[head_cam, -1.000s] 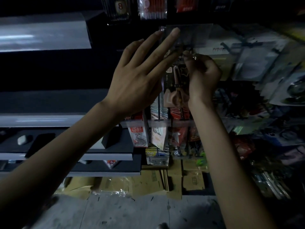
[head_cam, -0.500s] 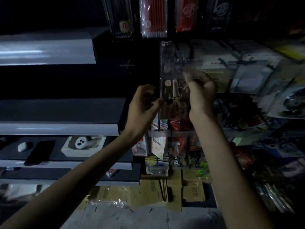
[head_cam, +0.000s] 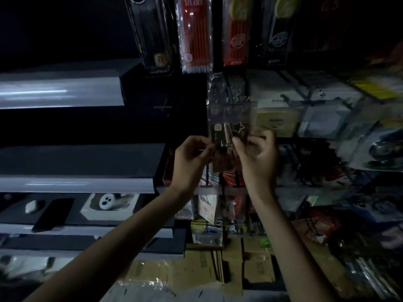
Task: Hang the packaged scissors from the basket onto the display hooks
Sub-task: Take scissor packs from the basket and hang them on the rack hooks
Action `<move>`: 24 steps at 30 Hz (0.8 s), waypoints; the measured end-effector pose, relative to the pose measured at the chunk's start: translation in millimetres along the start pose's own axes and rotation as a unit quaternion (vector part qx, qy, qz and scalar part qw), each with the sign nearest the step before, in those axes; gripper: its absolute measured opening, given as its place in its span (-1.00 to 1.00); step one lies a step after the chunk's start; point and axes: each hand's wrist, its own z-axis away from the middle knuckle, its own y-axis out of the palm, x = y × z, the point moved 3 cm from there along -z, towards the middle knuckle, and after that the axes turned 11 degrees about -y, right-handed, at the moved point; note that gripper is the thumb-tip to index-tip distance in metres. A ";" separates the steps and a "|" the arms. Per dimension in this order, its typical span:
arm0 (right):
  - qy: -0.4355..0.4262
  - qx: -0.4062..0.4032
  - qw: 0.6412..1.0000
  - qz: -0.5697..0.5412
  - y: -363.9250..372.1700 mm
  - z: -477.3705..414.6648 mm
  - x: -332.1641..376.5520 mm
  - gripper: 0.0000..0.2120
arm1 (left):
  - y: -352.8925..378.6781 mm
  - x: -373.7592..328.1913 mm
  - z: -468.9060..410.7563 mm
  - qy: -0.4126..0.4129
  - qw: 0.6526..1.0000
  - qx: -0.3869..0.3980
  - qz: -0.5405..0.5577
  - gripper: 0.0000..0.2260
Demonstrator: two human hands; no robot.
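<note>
Bare left grip point(head_cam: 192, 159), bare right grip point(head_cam: 258, 159)

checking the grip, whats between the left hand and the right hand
The packaged scissors, in the head view: it sits between the left hand and the right hand, and both pinch its lower part.
</note>
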 end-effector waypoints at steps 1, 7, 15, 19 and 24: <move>-0.005 0.006 1.000 0.019 -2.0 4.5 -3.2 -0.67 | 1.0 1.8 0.6 0.001 1.000 -0.006 0.005 -0.95; 0.000 0.000 0.994 0.108 -7.1 12.1 -30.1 -0.70 | 6.7 18.4 -1.3 -0.018 0.999 -0.035 0.009 -0.98; 0.011 -0.019 0.990 0.139 8.1 -8.5 -34.0 -0.72 | 9.2 16.8 -22.4 -0.024 0.996 -0.078 0.030 -0.92; 0.015 -0.018 0.986 0.164 20.2 -21.7 -28.6 -0.73 | 10.3 11.0 -37.3 -0.022 0.994 -0.103 0.031 -0.93; 0.027 -0.014 0.982 0.184 23.8 -26.1 -29.0 -0.75 | 10.7 14.7 -40.5 -0.008 0.993 -0.119 -0.016 -0.89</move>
